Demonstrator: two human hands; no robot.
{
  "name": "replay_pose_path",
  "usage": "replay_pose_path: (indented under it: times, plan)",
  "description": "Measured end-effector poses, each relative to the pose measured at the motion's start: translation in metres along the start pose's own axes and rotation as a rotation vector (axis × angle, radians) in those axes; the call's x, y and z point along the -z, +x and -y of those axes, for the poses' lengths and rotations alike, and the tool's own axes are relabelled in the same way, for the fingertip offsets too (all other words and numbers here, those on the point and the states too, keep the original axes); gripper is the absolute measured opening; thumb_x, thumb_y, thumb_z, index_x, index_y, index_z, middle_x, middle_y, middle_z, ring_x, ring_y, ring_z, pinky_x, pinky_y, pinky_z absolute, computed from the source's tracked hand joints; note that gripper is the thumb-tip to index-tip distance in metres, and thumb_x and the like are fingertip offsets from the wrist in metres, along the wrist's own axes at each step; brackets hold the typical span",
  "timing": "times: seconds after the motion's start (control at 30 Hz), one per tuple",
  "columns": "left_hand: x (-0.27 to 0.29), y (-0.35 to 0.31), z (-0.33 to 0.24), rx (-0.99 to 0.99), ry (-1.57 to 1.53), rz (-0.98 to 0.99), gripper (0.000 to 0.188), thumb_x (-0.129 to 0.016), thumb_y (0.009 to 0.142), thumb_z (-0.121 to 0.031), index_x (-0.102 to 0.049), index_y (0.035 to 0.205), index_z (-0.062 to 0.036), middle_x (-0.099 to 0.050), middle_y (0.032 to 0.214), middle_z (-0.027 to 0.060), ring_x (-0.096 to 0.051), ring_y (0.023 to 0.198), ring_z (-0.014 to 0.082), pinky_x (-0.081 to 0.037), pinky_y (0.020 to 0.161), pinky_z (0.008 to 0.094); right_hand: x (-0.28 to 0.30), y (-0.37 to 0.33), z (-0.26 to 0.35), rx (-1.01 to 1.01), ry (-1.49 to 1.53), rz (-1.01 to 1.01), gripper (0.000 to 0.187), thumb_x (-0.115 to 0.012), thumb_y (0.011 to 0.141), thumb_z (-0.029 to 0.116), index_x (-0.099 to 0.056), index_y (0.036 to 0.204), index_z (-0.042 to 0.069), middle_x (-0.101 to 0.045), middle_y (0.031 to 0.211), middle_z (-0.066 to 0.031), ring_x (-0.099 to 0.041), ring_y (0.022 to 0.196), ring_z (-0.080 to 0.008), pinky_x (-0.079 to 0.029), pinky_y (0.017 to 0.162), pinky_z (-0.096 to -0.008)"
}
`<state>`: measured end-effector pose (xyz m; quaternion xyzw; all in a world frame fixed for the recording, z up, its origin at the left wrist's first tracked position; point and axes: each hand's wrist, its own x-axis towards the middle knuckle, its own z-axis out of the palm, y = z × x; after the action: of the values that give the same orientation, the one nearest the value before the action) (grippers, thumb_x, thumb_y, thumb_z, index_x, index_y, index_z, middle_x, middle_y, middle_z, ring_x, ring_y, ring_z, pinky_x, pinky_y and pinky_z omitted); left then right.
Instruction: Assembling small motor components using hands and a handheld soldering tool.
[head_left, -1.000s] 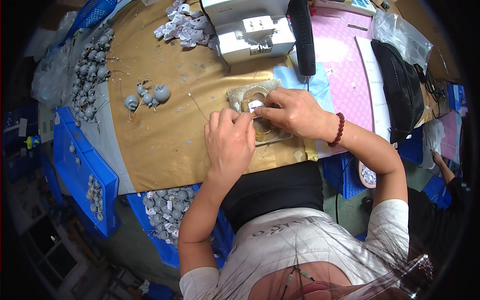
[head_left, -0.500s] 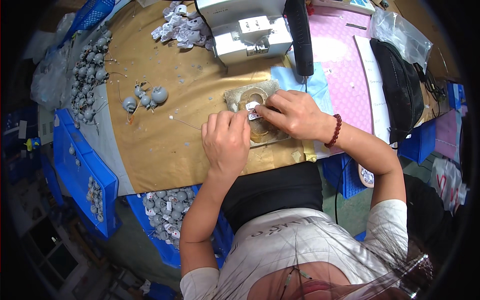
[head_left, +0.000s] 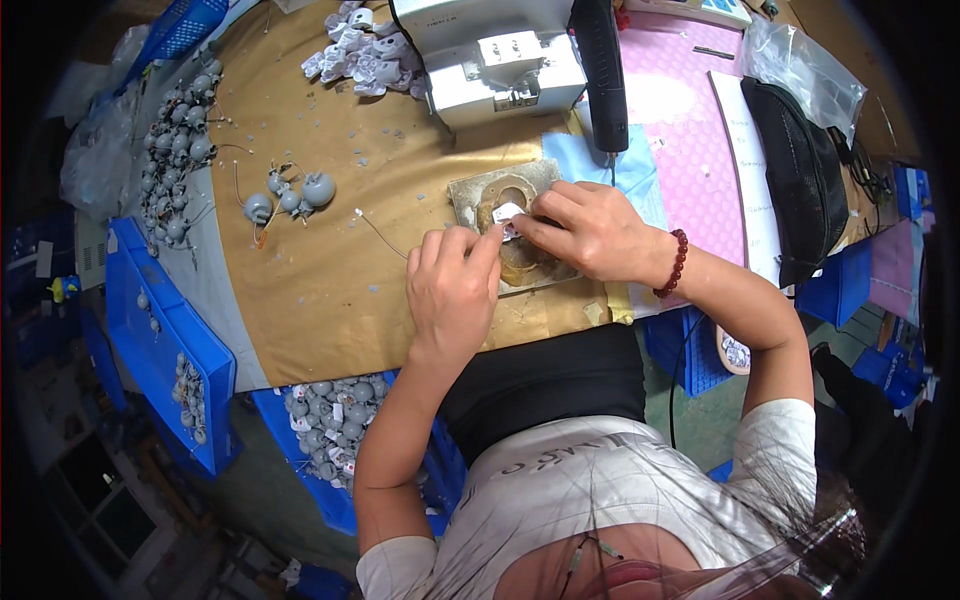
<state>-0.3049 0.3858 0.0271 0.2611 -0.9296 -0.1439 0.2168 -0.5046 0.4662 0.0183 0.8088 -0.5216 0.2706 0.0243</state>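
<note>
At near left, grey balls (head_left: 330,420) fill a blue bin (head_left: 340,513). On the counter (head_left: 320,310), the left hand's (head_left: 453,295) fingers bunch against a small white part (head_left: 506,213), their grip unclear; the right hand's (head_left: 595,232) nearly closed fingers pinch it over a flat block (head_left: 468,192). Far beyond stands a white machine (head_left: 470,60).

The small part (head_left: 506,214) is white, and the flat block (head_left: 468,195) is dull grey with brownish rings. The table covering (head_left: 310,310) is golden brown, the sheet (head_left: 690,150) pink with a repeating cell-like pattern, the cloth (head_left: 640,180) light blue, the round pieces (head_left: 318,188) grey, and the bead bracelet (head_left: 678,264) dark red.
</note>
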Motion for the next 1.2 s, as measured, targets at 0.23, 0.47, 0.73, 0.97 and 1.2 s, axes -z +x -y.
replay_pose_path:
  times: [0.23,0.47,0.73,0.97,1.2]
  plan:
    - [-0.002,0.001,0.002,0.028,-0.049,-0.006,0.016,-0.077,0.079,-0.008,-0.075,0.095,-0.0112,-0.060,0.080,0.0023,-0.058,0.078,0.0226,-0.045,0.071,0.0365,0.000,0.005,0.005,-0.215,0.168,0.080,0.024,-0.067,0.078,0.013,-0.068,0.102,0.008,-0.057,0.086,-0.0057,-0.063,0.077,-0.0237,-0.053,0.062,-0.0358]
    - [-0.001,0.003,0.001,0.072,-0.107,-0.002,0.010,-0.077,0.079,-0.010,-0.073,0.088,-0.0091,-0.061,0.081,0.0047,-0.058,0.079,0.0252,-0.046,0.071,0.0373,-0.006,0.006,-0.001,0.022,0.073,-0.005,0.025,-0.066,0.076,0.014,-0.067,0.098,0.003,-0.057,0.087,-0.0067,-0.062,0.078,-0.0232,-0.053,0.060,-0.0359]
    - [-0.001,0.011,-0.001,0.125,-0.121,0.029,0.016,-0.078,0.079,-0.015,-0.072,0.092,-0.0092,-0.062,0.083,0.0060,-0.060,0.081,0.0266,-0.047,0.073,0.0395,-0.008,0.009,-0.008,-0.059,0.100,0.044,0.029,-0.070,0.071,0.012,-0.068,0.099,0.002,-0.055,0.081,-0.0050,-0.060,0.072,-0.0205,-0.051,0.057,-0.0322]
    - [-0.001,0.013,-0.001,0.138,-0.075,0.065,0.017,-0.078,0.079,-0.017,-0.073,0.093,-0.0097,-0.061,0.081,0.0065,-0.060,0.080,0.0269,-0.047,0.072,0.0396,-0.011,0.009,-0.010,0.071,0.042,0.012,0.021,-0.070,0.073,0.012,-0.068,0.092,0.003,-0.055,0.081,-0.0056,-0.061,0.072,-0.0220,-0.051,0.056,-0.0340]
    - [-0.001,0.016,0.000,0.174,-0.118,0.091,0.020,-0.078,0.077,-0.016,-0.072,0.096,-0.0089,-0.061,0.079,0.0054,-0.061,0.080,0.0269,-0.048,0.073,0.0402,-0.007,0.014,-0.010,-0.170,0.275,0.073,0.019,-0.076,0.072,0.011,-0.067,0.087,0.004,-0.058,0.082,-0.0067,-0.063,0.073,-0.0276,-0.051,0.060,-0.0394]
